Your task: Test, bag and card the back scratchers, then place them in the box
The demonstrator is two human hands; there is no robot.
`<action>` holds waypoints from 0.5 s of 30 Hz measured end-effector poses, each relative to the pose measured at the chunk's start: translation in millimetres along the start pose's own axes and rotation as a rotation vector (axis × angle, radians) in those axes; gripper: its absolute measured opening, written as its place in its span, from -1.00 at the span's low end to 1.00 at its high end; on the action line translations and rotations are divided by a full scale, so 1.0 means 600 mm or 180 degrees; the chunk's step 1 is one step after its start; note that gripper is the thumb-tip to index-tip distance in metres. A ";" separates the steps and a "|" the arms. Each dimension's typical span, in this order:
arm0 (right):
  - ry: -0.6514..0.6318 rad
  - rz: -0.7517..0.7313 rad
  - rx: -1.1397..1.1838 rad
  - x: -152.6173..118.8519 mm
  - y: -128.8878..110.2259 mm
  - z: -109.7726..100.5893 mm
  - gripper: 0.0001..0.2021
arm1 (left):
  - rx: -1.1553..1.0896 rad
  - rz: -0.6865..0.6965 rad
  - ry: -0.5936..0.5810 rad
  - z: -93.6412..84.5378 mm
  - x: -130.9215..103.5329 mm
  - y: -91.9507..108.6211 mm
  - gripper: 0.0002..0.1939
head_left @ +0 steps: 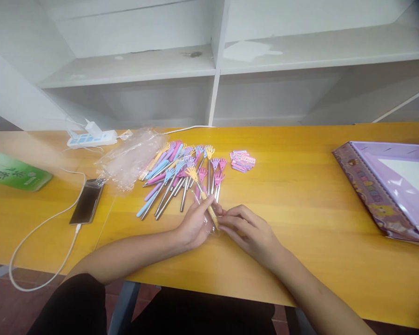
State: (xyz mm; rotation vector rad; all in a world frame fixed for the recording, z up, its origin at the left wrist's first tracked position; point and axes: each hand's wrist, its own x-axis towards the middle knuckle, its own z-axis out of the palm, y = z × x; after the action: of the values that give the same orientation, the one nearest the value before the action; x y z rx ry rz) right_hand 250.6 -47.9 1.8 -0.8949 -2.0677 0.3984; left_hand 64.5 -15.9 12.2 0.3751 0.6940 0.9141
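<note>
My left hand (194, 224) is closed around a yellow back scratcher (212, 214), thumb on top. The claw end points away from me, and a clear plastic bag (209, 228) wraps the handle. At the handle's near end, the fingers of my right hand (254, 233) pinch the bag's edge; the fingertips are partly hidden. Just beyond my hands lies a heap of back scratchers (169, 170) in pink, purple, blue and yellow, many with metal rods. Clear plastic bags (127, 158) lie in a loose pile to its left.
Small pink printed cards (242, 160) lie right of the heap. A purple printed box (366, 186) stands at the right. On the left are a phone (87, 201) on a white cable, a green bottle (17, 172) and a power strip (92, 138). White shelving (216, 70) rises behind the table.
</note>
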 end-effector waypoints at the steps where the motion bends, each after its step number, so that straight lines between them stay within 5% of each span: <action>1: -0.0064 -0.0044 -0.0007 0.000 0.001 -0.002 -0.73 | -0.0007 -0.0018 -0.0001 0.000 0.000 0.001 -0.63; 8: -0.0343 -0.0373 -0.0282 -0.002 0.005 -0.007 -0.74 | 0.0017 -0.0184 0.0057 0.004 -0.002 0.006 -0.63; 15: -0.0072 -0.0647 -0.0460 0.003 -0.004 -0.013 -0.82 | 0.0169 -0.0419 0.0093 0.011 -0.024 -0.012 -0.56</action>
State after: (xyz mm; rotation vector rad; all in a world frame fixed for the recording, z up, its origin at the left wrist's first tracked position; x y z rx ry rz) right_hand 255.3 -48.6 8.8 -0.7565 -2.2052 0.1525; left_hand 67.1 -31.8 18.4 0.3594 0.7619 0.7791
